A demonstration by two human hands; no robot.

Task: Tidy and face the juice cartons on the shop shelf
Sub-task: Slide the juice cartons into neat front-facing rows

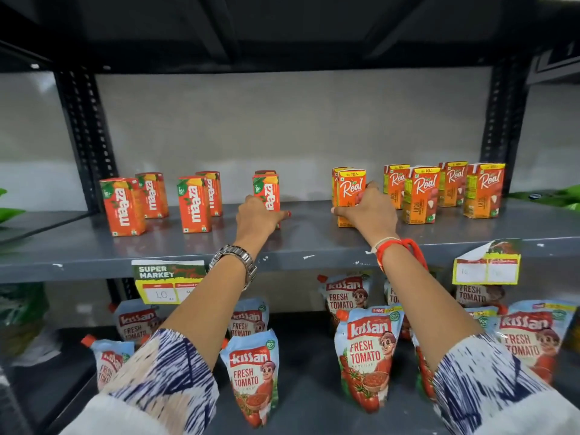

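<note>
Red Maaza juice cartons stand on the grey shelf [188, 246]: a pair at the left [124, 207], a pair in the middle [194, 204], and another carton [267, 191] further right. My left hand [259, 216] wraps around the lower part of that carton. Orange Real cartons stand to the right. My right hand [367, 211] grips the front Real carton [350, 191], with another carton close behind it. Several more Real cartons [420, 194] stand loosely at the far right, turned at slightly different angles.
Kissan tomato ketchup pouches [365, 356] fill the shelf below. Price tags [168, 279] hang on the shelf's front edge, and one at the right [486, 265] is curled. Black perforated uprights [84, 136] frame the bay. Green packs show at both outer edges.
</note>
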